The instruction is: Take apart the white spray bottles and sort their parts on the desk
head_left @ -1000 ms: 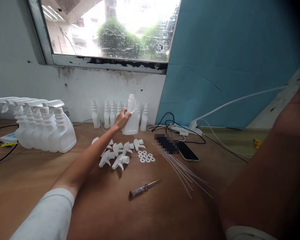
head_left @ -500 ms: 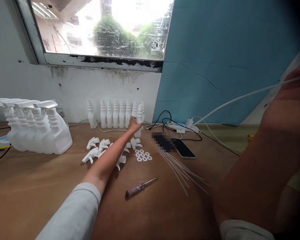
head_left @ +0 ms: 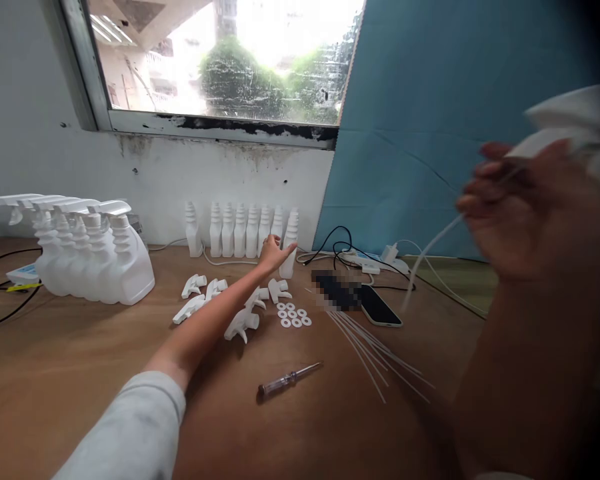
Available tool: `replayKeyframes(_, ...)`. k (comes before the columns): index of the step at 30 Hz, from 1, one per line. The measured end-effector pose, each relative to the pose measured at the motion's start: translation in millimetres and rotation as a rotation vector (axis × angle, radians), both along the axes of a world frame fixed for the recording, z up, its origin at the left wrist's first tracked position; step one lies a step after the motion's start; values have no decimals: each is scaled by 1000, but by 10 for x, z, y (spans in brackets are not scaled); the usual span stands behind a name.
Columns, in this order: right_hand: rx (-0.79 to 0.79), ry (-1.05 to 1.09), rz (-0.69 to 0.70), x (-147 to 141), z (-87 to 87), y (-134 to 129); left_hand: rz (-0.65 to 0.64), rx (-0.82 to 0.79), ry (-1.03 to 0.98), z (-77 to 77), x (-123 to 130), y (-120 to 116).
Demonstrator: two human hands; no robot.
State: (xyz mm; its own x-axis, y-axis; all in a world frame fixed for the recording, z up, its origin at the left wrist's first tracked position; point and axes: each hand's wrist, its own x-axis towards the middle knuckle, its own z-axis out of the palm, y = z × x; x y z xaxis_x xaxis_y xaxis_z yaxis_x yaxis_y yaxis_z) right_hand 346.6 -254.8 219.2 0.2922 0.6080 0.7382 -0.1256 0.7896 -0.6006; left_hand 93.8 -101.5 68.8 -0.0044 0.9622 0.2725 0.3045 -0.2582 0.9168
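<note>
In the head view, left hand (head_left: 276,255) is loosely open at a white plastic ribbed-neck bottle (head_left: 291,232) upright on the brown surface (head_left: 205,420); right hand (head_left: 525,193) grips a blurred white plastic piece (head_left: 575,113). Perhaps bottle-handling step; next move calls for steadiness.

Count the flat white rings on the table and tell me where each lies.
8 white rings, clustered beyond the screwdriver: two in the farthest row, three in the middle row, three in the nearest. None seems hidden.
</note>
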Motion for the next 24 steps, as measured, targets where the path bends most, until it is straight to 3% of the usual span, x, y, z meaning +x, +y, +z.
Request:
replayKeyframes(3,-215,-236,99,-284,-186,24,-227,-50,-109,133,-164,-496)
replayKeyframes(5,-341,-456,15,-480,-422,-38,-419,-141,-171,160,-281,-930)
replayKeyframes(7,-368,-753,-61,-666,-719,-152,-589,-268,-202,119,-399,-1365)
replayKeyframes(9,-261,-1004,-80,-820,-1034,-269,-786,-530,-376,17,-508,-1719)
replayKeyframes(11,-35,-1229,-194,-928,-1315,-343,-885,-759,-561,-121,-591,-1945)
replayKeyframes(13,322,-1421,-225,-993,-1526,-361,-914,-866,-658,-266,-636,-2051)
replayKeyframes(15,543,-1505,-213,-1028,-1659,-343,-918,-868,-663,-396,-648,-2078)
replayKeyframes(19,594,-1556,-151,-1032,-1793,-309,-892,-802,-580,-563,-637,-2079)
replayKeyframes(24,625,-1550,-125,-927,-1857,-321,-937,-700,-495,-624,-669,-2134)
